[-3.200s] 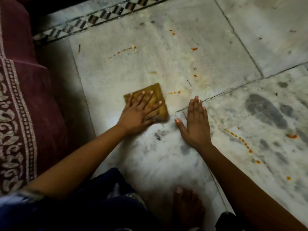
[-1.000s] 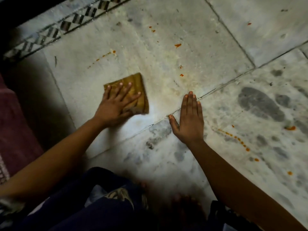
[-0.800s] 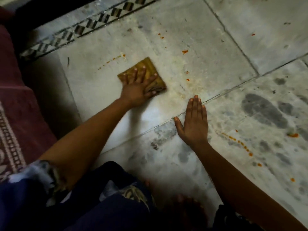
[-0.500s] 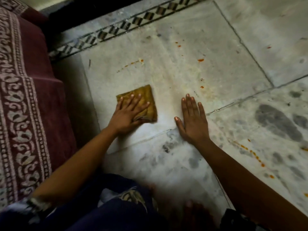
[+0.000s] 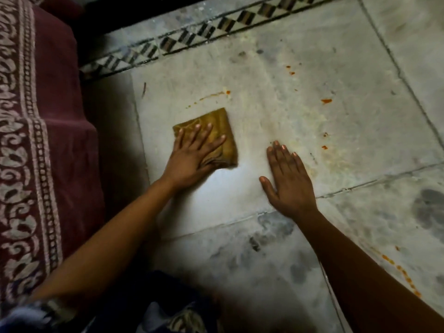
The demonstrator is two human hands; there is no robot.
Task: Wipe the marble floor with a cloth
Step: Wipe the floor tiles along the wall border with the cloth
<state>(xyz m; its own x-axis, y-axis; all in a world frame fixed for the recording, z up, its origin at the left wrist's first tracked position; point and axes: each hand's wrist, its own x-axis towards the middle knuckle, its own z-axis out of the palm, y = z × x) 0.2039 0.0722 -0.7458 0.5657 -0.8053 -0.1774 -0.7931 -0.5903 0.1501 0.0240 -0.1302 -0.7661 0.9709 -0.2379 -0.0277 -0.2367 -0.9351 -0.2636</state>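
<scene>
On the marble floor (image 5: 300,116), just left of the bracing right hand (image 5: 288,181), the folded yellow cloth (image 5: 216,138) lies flat under the left hand (image 5: 192,155), whose fingers are spread and pressed straight down on the fabric. The right hand lies flat with fingers close together and thumb out, holding nothing and bearing weight on the stone. Risk one: the surface near the right hand shows a bright, possibly damp sheen; if weight shifts forward, that palm may slip. Risk two: the cloth already looks stained, so passing it through the orange streak (image 5: 213,94) just beyond the cloth may smear residue instead of lifting it. Risk three: the orange spots (image 5: 326,101) beyond and to the right of the right hand, and the orange trail (image 5: 398,270) behind and to its right, are outside the present reach and may be missed. Compared with half a second ago, the cloth sits at much the same spot beside the right hand, the left hand's spread press is unchanged, and the right hand rests slightly farther forward of the tile joint (image 5: 360,183).
</scene>
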